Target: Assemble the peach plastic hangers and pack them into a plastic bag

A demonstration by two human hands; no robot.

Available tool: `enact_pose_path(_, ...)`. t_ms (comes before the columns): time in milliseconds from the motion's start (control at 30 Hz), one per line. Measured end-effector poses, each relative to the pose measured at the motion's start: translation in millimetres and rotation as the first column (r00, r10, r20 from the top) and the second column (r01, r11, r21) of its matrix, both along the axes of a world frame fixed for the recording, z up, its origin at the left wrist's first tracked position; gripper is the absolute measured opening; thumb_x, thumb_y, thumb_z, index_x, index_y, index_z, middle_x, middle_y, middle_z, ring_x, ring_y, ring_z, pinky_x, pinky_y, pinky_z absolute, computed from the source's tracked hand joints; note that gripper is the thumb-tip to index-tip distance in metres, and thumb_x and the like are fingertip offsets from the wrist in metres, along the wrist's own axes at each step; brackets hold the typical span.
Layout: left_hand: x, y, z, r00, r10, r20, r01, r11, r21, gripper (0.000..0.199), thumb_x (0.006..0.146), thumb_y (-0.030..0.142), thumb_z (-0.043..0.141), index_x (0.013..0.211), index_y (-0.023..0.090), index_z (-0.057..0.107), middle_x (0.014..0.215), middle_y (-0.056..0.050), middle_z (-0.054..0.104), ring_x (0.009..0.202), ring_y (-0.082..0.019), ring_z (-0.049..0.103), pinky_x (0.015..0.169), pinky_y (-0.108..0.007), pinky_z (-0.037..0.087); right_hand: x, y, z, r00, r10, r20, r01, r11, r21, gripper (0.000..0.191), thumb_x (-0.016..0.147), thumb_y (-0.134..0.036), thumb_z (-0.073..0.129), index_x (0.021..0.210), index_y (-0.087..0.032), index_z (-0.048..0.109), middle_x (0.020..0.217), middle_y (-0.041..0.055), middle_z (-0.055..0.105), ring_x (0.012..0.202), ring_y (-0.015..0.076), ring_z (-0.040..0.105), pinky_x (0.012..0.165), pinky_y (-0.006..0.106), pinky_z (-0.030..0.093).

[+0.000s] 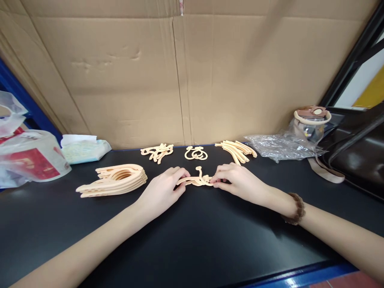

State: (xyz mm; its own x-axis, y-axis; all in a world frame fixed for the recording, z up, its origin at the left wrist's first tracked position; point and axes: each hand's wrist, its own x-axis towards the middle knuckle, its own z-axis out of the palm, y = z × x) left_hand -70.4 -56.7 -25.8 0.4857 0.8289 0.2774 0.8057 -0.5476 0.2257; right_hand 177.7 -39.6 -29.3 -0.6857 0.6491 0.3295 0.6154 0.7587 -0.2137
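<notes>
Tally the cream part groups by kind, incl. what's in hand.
Stack of curved parts: 1
Pile of short pieces: 1
Group of hooks: 1
Pile of long strips: 1
Hooked assembly between left hand and right hand: 1
Total: 5

Prob. a workshop or small assembly stn: black surface (192,248) w/ blue edge, blue metal frame (33,112) at L, lg. cardboard sheet (120,72) behind, beige parts (235,150) in sep. piles.
</notes>
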Motion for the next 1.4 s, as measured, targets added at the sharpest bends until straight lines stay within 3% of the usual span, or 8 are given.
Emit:
enact_pose_path(233,3,-4,3.1,1.0,-0.016,-0.024,0.016,1.0,-0.009,0.01,0.092,0.023,0.049,0.095,0.023,0.059,0.093,0.0,0.063,0.088,-0.02,0.06,0.071,-0.033,0.049,-4,-4,0.7,1.0,-0.015,-0.003,0.015,1.0,-0.01,0.016,0.094,-0.026,0.055,0.092,-0.022,0.07,0.087,0.0003,0.067,0.081,0.0144,0.062,0.076,0.028,0.042)
enact_pose_path(367,1,-2,1.4,0.999,-0.026,-0.022,0.026,1.0,0.008,0.015,0.094,0.026,0.048,0.104,0.022,0.059,0.103,-0.002,0.064,0.095,-0.022,0.061,0.078,-0.036,0.051,7,10,6.9,0.989,-0.14,-0.037,0.141,0.99,0.018,0.021,0.095,-0.036,0.052,0.092,-0.022,0.066,0.082,-0.0004,0.067,0.071,0.0125,0.061,0.066,0.024,0.044)
enact_pose_path(533,1,-4,0.6,0.986,-0.155,-0.069,0.155,0.988,-0.006,0.039,0.096,0.039,0.048,0.134,0.03,0.046,0.144,-0.001,0.048,0.129,-0.022,0.045,0.109,-0.041,0.036,49,47,6.3,0.902,-0.431,-0.022,0.428,0.887,0.174,0.018,0.09,-0.03,0.053,0.093,-0.016,0.065,0.087,0.0087,0.066,0.083,0.025,0.06,0.072,0.035,0.043)
enact_pose_path(667,3,-6,1.3,0.964,-0.236,-0.119,0.228,0.971,-0.078,0.034,0.098,0.042,0.042,0.129,0.031,0.052,0.146,0.0,0.047,0.133,-0.022,0.043,0.111,-0.042,0.035,68,61,-0.8,0.839,-0.543,0.047,0.514,0.817,0.26,0.024,0.089,-0.032,0.053,0.093,-0.014,0.068,0.09,0.0136,0.065,0.087,0.0302,0.059,0.075,0.04,0.042)
enact_pose_path(833,3,-7,5.0,0.962,-0.261,-0.08,0.254,0.963,-0.086,0.028,0.1,0.036,0.039,0.121,0.03,0.057,0.134,0.001,0.057,0.124,-0.019,0.051,0.104,-0.036,0.042,57,55,-0.8,0.841,-0.53,0.109,0.473,0.818,0.326,0.026,0.091,-0.037,0.053,0.094,-0.017,0.07,0.093,0.011,0.066,0.093,0.0281,0.058,0.081,0.039,0.04)
enact_pose_path(1067,4,-7,6.7,0.952,-0.299,-0.073,0.294,0.953,-0.066,0.028,0.101,0.031,0.04,0.123,0.03,0.057,0.129,0.001,0.058,0.121,-0.017,0.052,0.102,-0.032,0.043,42,44,2.2,0.855,-0.482,0.189,0.404,0.85,0.339,0.031,0.091,-0.032,0.055,0.064,-0.019,0.064,0.068,0.0064,0.068,0.078,0.0247,0.062,0.079,0.038,0.037)
enact_pose_path(1267,2,-5,2.5,0.949,-0.313,-0.039,0.311,0.949,-0.043,0.026,0.1,0.027,0.042,0.12,0.028,0.058,0.125,0.001,0.059,0.118,-0.015,0.054,0.099,-0.028,0.044,40,39,8.5,0.872,-0.471,0.129,0.409,0.849,0.334,0.037,0.097,-0.036,0.043,0.074,-0.018,0.066,0.074,0.0081,0.07,0.074,0.0239,0.063,0.077,0.037,0.038)
enact_pose_path(1400,0,-5,1.7,0.949,-0.314,-0.036,0.312,0.948,-0.061,0.026,0.098,0.024,0.045,0.121,0.029,0.057,0.126,0.001,0.059,0.116,-0.016,0.055,0.097,-0.029,0.045,37,36,7.5,0.925,-0.353,0.142,0.316,0.92,0.232,0.035,0.095,-0.044,0.048,0.08,-0.019,0.069,0.077,0.0064,0.07,0.075,0.0225,0.064,0.072,0.033,0.042)
